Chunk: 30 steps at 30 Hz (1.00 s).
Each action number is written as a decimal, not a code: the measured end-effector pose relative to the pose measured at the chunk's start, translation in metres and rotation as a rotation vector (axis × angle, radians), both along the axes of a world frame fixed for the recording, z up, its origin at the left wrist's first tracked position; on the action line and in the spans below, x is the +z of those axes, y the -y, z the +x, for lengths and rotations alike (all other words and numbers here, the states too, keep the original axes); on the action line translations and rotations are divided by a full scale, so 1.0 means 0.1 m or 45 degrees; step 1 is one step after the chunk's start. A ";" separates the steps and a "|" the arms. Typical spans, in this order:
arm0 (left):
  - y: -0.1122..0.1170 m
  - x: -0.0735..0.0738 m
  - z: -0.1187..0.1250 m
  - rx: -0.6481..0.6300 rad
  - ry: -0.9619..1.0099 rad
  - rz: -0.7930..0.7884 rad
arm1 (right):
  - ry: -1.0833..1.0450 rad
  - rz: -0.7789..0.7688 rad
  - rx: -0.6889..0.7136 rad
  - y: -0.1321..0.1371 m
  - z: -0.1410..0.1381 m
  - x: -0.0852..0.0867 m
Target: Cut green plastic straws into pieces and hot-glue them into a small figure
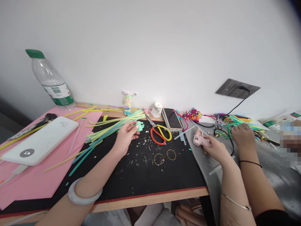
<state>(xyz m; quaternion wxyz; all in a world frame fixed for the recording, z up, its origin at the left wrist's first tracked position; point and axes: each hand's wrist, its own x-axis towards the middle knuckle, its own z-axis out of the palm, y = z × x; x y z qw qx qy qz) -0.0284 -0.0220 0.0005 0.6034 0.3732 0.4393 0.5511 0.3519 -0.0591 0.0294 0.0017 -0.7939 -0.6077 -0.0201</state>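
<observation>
Pinched in the fingertips of my left hand [128,135] is a small mint-green fuzzy piece [139,126], held above the black mat [141,175]. My right hand [215,148] is closed around a pale pink handheld device [198,139] at the grey surface on the right; its exact kind is unclear. Scissors [160,133] with one orange and one yellow handle lie between my hands, blades pointing away. Nearer me are two thin yellowish rings [171,154]. A bundle of yellow, green and blue fuzzy stems [101,135] lies left of my left hand.
Along the wall stand a small colourful doll figure [127,105], a white cup [156,110] and a phone [172,119]. A power bank [41,140] and plastic bottle [55,83] are at left. Another person's hand [244,136] works close beside my right arm, near black cables [231,138].
</observation>
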 end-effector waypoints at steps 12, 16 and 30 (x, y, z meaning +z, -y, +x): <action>-0.16 -0.08 -0.10 0.621 0.042 0.176 | -0.074 0.161 -0.060 -0.13 -0.55 0.33; -0.18 -0.10 -0.12 0.673 0.053 0.180 | -0.433 0.339 0.427 -0.27 -1.15 0.36; -0.16 -0.10 -0.09 0.595 0.045 0.164 | -0.089 0.264 1.017 -0.80 -2.82 -0.27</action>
